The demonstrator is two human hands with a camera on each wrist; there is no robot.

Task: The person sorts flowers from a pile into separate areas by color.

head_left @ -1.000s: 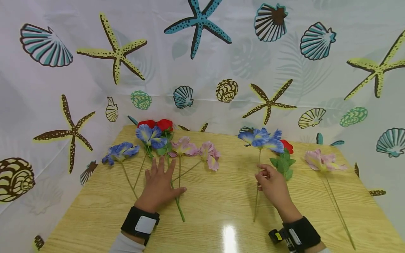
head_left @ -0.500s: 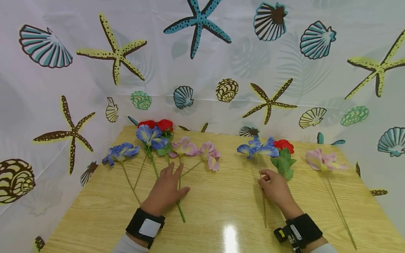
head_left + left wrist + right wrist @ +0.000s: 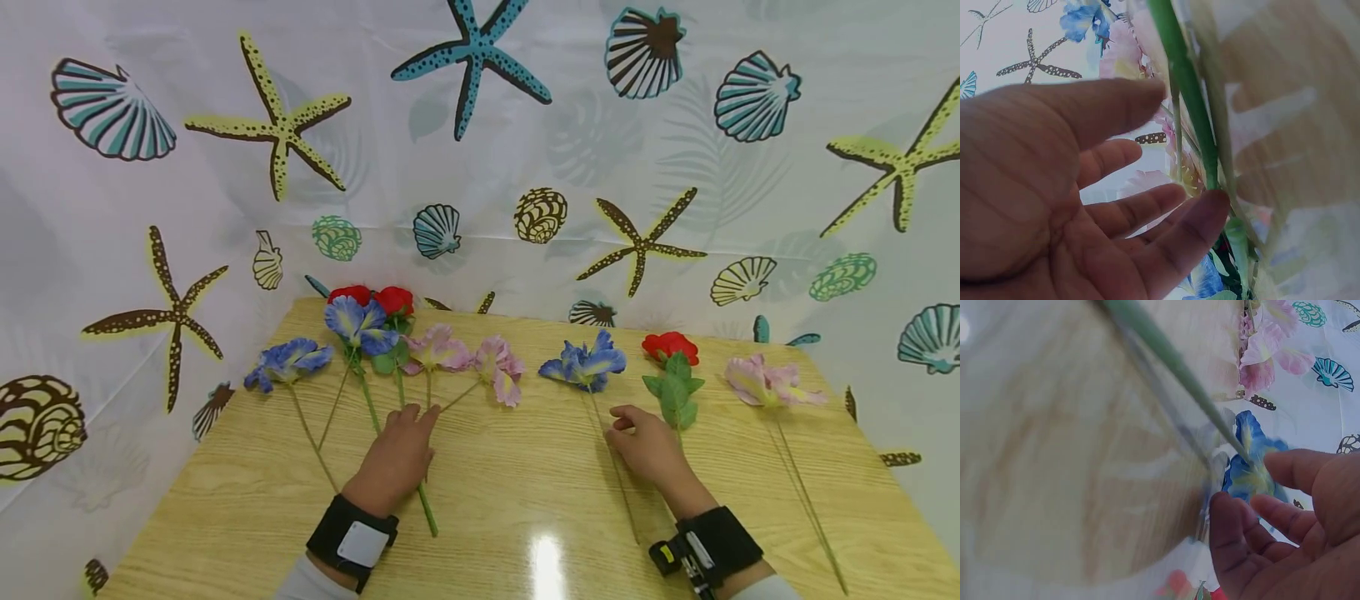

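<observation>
My left hand (image 3: 397, 458) is over the stems of the left flower group, fingers loosely bent. In the left wrist view a green stem (image 3: 1191, 94) passes by the fingertips; whether they touch it I cannot tell. That group has red roses (image 3: 394, 301), blue irises (image 3: 360, 327) and pink irises (image 3: 437, 347). On the right lies a single blue iris (image 3: 585, 365), its thin stem running toward me. My right hand (image 3: 648, 446) is beside this stem, thumb and fingers apart. In the right wrist view the same blue iris (image 3: 1254, 469) appears beyond the fingertips.
A red rose (image 3: 671, 346) with green leaves lies just beyond the right hand, its stem partly hidden by it. Farther right is a pink iris (image 3: 768, 383). Behind the wooden table (image 3: 517, 467) hangs a white cloth (image 3: 495, 167) printed with shells and starfish.
My right hand has lowered the blue iris onto the table, left of the red rose, and let it go. My left hand has shifted right and its spread fingers have drawn together.
</observation>
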